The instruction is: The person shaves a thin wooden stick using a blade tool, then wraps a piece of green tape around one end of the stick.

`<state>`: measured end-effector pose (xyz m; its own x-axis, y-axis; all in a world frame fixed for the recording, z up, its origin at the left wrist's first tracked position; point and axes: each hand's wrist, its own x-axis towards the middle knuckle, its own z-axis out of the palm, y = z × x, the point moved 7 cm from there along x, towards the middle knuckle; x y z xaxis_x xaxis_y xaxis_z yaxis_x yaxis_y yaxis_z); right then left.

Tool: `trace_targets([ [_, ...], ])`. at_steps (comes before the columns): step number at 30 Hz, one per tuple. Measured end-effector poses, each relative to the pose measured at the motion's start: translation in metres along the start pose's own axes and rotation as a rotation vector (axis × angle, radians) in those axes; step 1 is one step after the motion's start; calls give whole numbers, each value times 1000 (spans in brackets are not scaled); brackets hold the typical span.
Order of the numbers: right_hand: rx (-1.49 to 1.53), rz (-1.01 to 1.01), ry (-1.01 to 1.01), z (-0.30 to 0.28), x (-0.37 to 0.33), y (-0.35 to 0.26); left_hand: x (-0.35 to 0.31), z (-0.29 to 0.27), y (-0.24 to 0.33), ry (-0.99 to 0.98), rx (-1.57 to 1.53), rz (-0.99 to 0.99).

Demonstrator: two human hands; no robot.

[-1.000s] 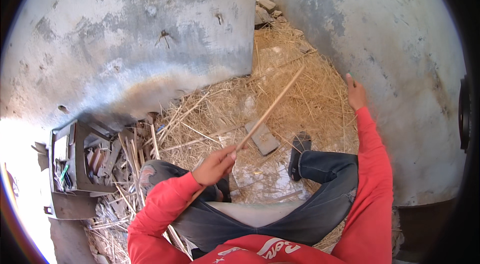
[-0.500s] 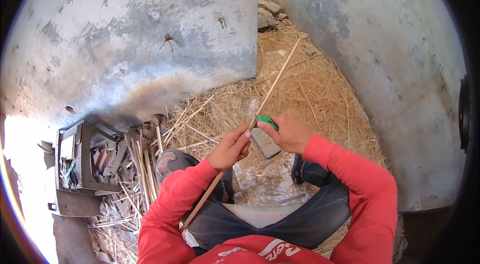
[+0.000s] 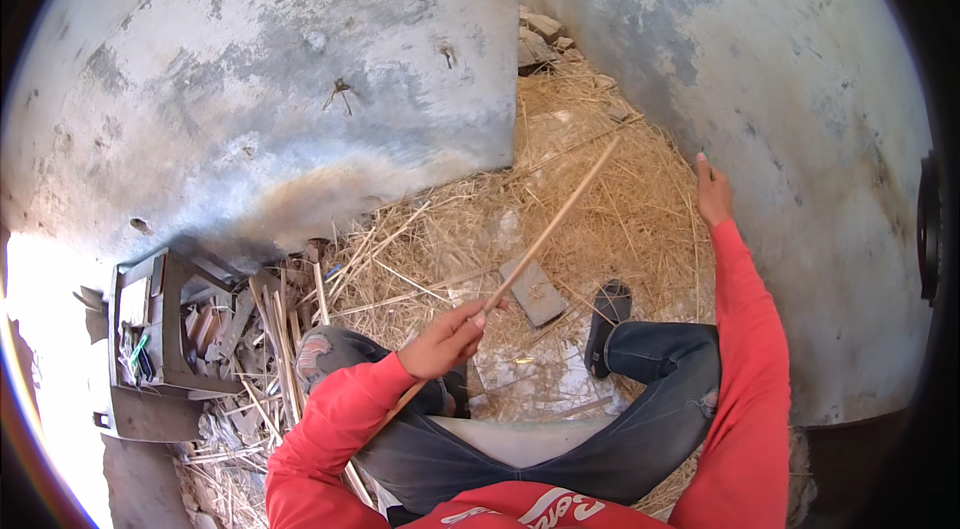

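Note:
A long, thin wooden stick (image 3: pixel 560 219) slants from my lap up toward the far right. My left hand (image 3: pixel 445 339) is closed round its middle, and the lower part runs under my left sleeve. Off to the right, apart from the stick, my right hand (image 3: pixel 712 193) is raised in front of the grey wall. Its fingers look curled with the thumb up; what they hold, if anything, is hidden. The green-handled tool seen earlier does not show now. Beneath the stick, a flat grey block (image 3: pixel 533 295) lies on the floor.
Straw and shavings (image 3: pixel 640 199) cover the floor. Left of my knee lie several long sticks (image 3: pixel 283 339) beside a dark open box (image 3: pixel 160 329) with scraps in it. Worn metal-grey walls (image 3: pixel 400 39) stand ahead and at the right. Stones (image 3: pixel 540 39) sit in the far corner.
My right hand has left the stick and swung out to the right and away. My left hand has lowered slightly with the stick. My right leg has shifted outward, baring the dark shoe.

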<state>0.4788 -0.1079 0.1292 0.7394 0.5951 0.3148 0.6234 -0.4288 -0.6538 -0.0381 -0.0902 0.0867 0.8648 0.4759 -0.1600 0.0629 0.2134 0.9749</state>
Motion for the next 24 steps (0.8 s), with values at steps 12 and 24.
trace_targets([
  [12, 133, -473, -512, 45, -138, -195, 26, -25, 23, 180, -195, 115],
  [24, -24, -615, -809, 84, -219, -232, 33, -20, 16, 284, -13, 70],
])
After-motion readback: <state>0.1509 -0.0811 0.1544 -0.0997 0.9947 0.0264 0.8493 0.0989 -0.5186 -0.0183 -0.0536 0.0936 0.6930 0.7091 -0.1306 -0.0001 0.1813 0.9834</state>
